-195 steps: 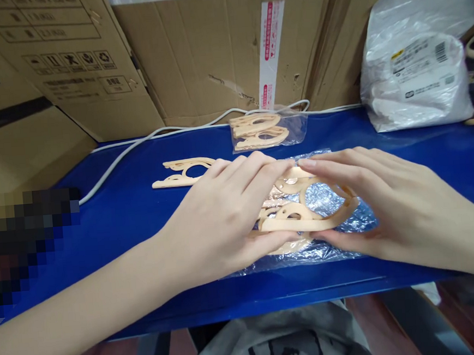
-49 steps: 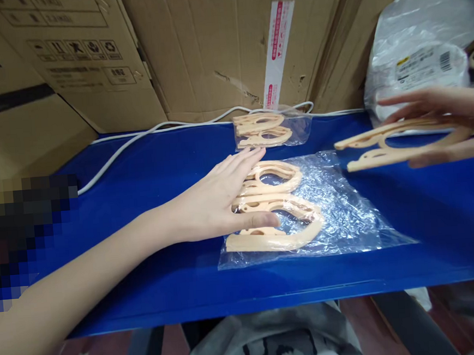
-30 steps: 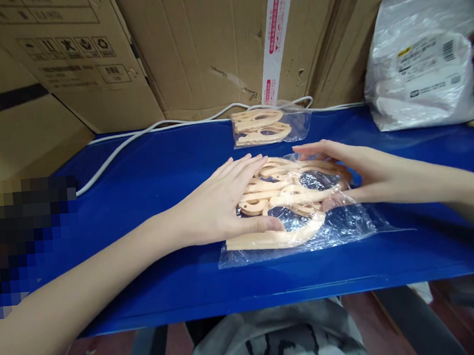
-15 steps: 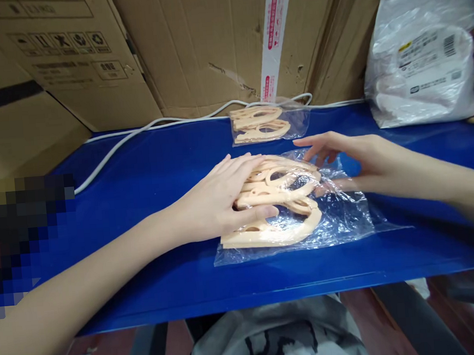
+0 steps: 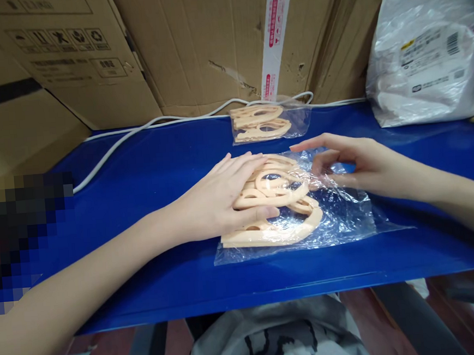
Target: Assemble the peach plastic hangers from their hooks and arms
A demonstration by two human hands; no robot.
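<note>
A clear plastic bag (image 5: pixel 347 218) lies on the blue table, with several beige folding hangers (image 5: pixel 291 236) stacked inside. My left hand (image 5: pixel 226 200) rests flat over the left end of the hangers, fingers stretched out and thumb apart. At the right side of the bag, my right hand (image 5: pixel 345 163) pinches the plastic between thumb and bent fingers, close to the hangers' rounded ends. Its index finger points out to the left above the bag. Behind them lies a second, smaller bag of beige hangers (image 5: pixel 261 123).
A white cable (image 5: pixel 123 140) runs along the back of the blue table (image 5: pixel 167 281). Cardboard boxes (image 5: pixel 202 43) stand behind it. At the back right sits a white plastic package (image 5: pixel 421 75) with a printed label. A blurred-out dark area covers the left edge.
My right hand's thumb and fingers have closed together on the bag. The upper hangers inside have shifted a little to the left. My left hand has stayed in place.
</note>
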